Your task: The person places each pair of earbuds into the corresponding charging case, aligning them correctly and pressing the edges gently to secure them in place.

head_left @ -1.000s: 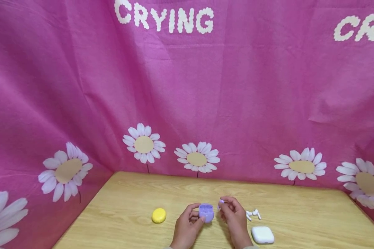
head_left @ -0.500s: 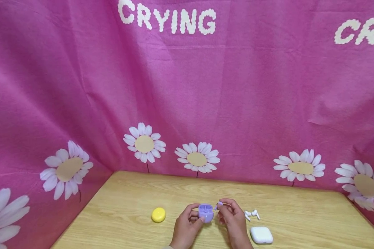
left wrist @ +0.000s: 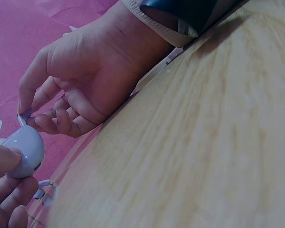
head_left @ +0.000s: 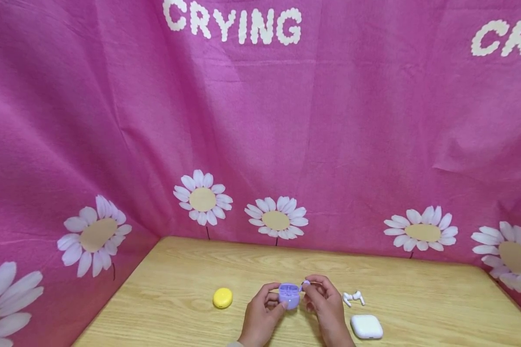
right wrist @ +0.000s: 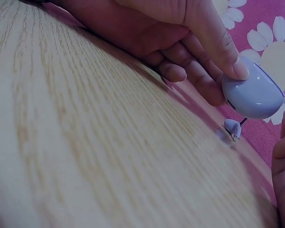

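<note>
A small lilac earbud case (head_left: pixel 289 300), its lid raised, is held by my left hand (head_left: pixel 260 315), with the thumb across its front. Just to the right, my right hand (head_left: pixel 325 308) pinches a lilac earbud (head_left: pixel 306 284) between thumb and forefinger, close against the case's right edge. In the left wrist view the case (left wrist: pixel 29 149) shows its glossy rounded shell, and the right hand (left wrist: pixel 85 76) has its fingertips near the rim. Another earbud (right wrist: pixel 232 128) lies on the table below the case in the right wrist view; it is hidden in the head view.
On the wooden table (head_left: pixel 178 270), a round yellow case (head_left: pixel 223 298) sits left of the hands. Two white earbuds (head_left: pixel 353 298) lie to the right, with a white case (head_left: pixel 366 326) nearer the front. A pink flowered curtain (head_left: pixel 338 144) rises behind the table.
My right hand has brought the pinched earbud slightly left, from a gap beside the case to its right edge. The left hand keeps its grip on the case.
</note>
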`<state>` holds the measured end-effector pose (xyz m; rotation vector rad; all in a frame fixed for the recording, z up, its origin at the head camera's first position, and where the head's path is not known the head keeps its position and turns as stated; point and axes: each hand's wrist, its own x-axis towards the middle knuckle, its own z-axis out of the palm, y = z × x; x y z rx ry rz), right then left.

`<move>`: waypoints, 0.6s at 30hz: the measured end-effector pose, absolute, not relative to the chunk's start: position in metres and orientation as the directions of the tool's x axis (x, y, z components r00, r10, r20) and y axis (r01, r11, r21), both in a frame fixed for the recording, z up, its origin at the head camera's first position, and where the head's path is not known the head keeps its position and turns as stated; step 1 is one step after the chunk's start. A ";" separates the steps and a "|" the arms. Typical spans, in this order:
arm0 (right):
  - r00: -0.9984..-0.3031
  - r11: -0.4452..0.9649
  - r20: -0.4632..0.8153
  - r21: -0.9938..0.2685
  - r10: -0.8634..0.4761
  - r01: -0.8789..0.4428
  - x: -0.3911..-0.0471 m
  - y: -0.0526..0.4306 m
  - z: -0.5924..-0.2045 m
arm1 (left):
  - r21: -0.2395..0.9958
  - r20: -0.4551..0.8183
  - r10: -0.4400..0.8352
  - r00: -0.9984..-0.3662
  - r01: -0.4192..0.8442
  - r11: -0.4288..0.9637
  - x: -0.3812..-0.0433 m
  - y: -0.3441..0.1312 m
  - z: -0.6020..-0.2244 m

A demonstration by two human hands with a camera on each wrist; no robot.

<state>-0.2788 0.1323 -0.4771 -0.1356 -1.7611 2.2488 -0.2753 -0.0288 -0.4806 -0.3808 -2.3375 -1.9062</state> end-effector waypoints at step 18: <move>-0.962 -0.155 0.080 -0.980 0.260 -0.123 -0.279 0.132 -0.479 | 0.935 0.245 0.142 -0.959 0.273 0.226 -0.276 -0.029 -0.482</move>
